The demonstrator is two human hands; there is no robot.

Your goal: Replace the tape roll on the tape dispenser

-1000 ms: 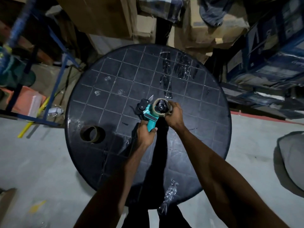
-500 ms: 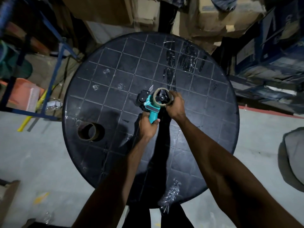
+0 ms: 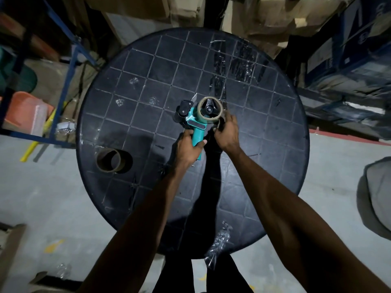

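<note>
At about nine o'clock on the round black table (image 3: 275,166) an empty cardboard core (image 3: 109,160) lies on its side, well apart from the work; judging by the task, it is the spent roll already taken off.

Near the table's centre the left hand (image 3: 188,148) is wrapped closed around the teal handle of the tape dispenser (image 3: 193,121), whose black head with its blade points toward ten o'clock. The tape roll (image 3: 210,110) sits on the dispenser's black hub, at one o'clock from that hand.

The right hand (image 3: 226,132) is at the roll's four o'clock edge, fingers curled and touching its rim (whether they pinch a loose end of tape cannot be told). Compared with half a second ago, this hand has slid a little down and away from the roll's side toward the handle, while the left grip has not changed. That suggests the roll is now seated and the hand is searching for, or starting to draw, the free end, which has yet to be fed toward the blade.
</note>
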